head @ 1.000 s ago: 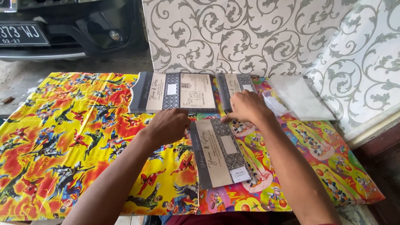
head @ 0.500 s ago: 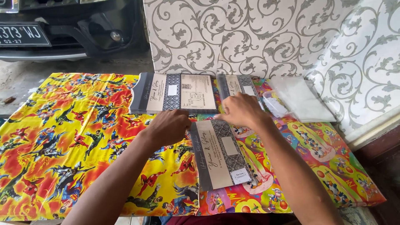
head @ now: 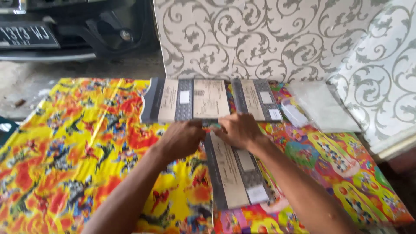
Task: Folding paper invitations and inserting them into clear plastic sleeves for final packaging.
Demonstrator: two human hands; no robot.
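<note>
Yellow and red cartoon-print cloth [head: 78,151] covers the table under your arms, its glossy surface slightly rumpled, giving way on your right to a second sheet [head: 346,173] printed with green and pink rounds. Your left hand [head: 182,138] and right hand [head: 238,129] lie side by side, knuckles up and fingers curled down, pressing on the near end of a long folded card [head: 236,175] in beige and grey with a dark patterned band and small white labels; whether the fingers pinch its edge or only rest flat on it, you cannot tell from here. The card runs from your hands toward you, tilted slightly. Just beyond your fingers lie two more cards of the same make, a wider opened one [head: 190,99] and a narrower one [head: 258,99], flat and touching. Clear plastic sleeves [head: 323,106] lie at your right. Grey-on-cream scrollwork panels [head: 260,39] stand upright behind, closing off the far edge.
</note>
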